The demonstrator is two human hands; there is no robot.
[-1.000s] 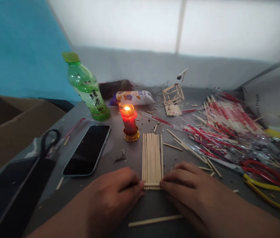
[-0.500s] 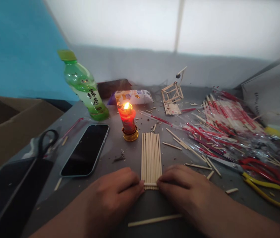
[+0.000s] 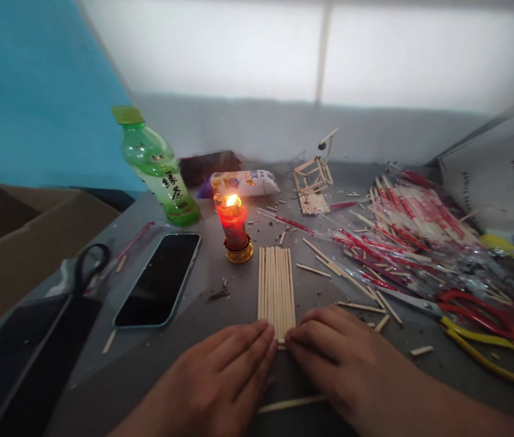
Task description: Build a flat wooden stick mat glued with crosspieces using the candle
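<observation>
Thin wooden sticks (image 3: 277, 285) lie side by side as a flat panel in front of me. A short crosswise stick (image 3: 281, 342) rests over their near end, mostly covered by my fingers. My left hand (image 3: 218, 373) presses down on the panel's near left corner, its fingers held together. At the near right corner my right hand (image 3: 341, 364) is closed, thumb and fingertips gathered at the cross stick's end. Just beyond the panel burns a red candle (image 3: 235, 229) on a gold base. Closer to me, a loose stick (image 3: 290, 403) lies partly behind both hands.
To the left are a phone (image 3: 159, 282), a green tea bottle (image 3: 161, 170) and a cardboard box (image 3: 33, 237). A snack packet (image 3: 257, 182) and a small stick frame (image 3: 314, 179) stand behind. Rightward lie scissors (image 3: 488, 340), loose sticks and red-and-clear plastic wrappers (image 3: 420, 206).
My left hand has moved right and forward, its fingers now straighter and lying over the panel's near left corner. My right hand stays at the right corner. The view has shifted slightly.
</observation>
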